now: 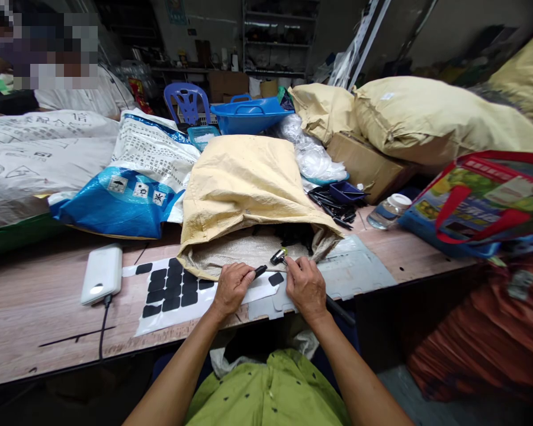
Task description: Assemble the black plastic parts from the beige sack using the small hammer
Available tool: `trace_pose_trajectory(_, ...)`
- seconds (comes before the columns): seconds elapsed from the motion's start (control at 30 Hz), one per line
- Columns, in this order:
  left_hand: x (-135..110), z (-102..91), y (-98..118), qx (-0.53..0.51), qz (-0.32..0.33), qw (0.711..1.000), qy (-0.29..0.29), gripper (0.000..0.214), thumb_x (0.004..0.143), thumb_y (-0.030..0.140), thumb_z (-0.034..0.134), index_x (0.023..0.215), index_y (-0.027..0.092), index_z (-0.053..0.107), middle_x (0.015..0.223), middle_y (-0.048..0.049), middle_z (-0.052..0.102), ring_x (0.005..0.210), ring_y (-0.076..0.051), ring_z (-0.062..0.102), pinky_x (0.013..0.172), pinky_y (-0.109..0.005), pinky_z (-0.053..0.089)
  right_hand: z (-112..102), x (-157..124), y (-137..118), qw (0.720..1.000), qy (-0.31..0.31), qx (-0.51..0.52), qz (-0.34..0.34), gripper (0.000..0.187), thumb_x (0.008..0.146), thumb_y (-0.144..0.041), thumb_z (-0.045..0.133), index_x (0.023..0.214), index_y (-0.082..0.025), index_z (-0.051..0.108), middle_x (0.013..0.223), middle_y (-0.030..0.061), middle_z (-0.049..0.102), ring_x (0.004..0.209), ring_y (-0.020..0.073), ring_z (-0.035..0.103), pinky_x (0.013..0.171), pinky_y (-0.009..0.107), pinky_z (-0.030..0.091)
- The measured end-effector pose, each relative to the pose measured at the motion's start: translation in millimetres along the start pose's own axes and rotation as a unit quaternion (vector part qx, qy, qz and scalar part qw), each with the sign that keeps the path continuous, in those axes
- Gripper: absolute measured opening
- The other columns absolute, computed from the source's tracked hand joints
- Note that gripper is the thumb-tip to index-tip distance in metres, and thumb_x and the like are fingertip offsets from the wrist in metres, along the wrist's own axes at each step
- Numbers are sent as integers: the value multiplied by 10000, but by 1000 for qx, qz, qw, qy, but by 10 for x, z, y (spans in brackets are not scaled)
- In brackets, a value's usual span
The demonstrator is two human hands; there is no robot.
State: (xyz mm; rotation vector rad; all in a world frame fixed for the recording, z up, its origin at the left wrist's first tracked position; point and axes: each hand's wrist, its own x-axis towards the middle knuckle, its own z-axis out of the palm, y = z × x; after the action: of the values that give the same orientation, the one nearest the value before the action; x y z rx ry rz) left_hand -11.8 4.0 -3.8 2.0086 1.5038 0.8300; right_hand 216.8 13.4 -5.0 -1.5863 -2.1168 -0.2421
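My left hand (234, 288) is closed around a small black piece (260, 271), whose tip sticks out past my thumb and finger; its kind is hard to make out. In my right hand (307, 288) is a small hammer with a shiny metal head (278, 256) and a dark handle (340, 310) running out below the palm. The two hands are apart, just in front of the open mouth of a cream woven sack (249, 183). Dark items (293, 236) show inside the sack. Under and beside my left hand lies a white sheet with black rounded-square stickers (171, 287).
On the left, a white power bank (101, 273) with a cable and a blue-and-white sack (128, 183). To the right are a pile of black parts (333, 207), a clear jar (388, 212) and a colourful bag (479, 201). A person (57, 53) is at the far left.
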Motion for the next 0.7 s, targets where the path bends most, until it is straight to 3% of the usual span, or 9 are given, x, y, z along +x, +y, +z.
trace_pose_trajectory(0.7, -6, -5, 9, -20, 2, 1000, 5, 288, 1009, 355, 478, 961, 216, 725, 925, -35, 734, 946, -222, 634, 894, -390, 352, -6, 4, -5, 1000, 4, 4, 0, 330, 970, -167, 526, 1258, -200, 685, 937, 82, 582, 901, 239, 479, 801, 335, 387)
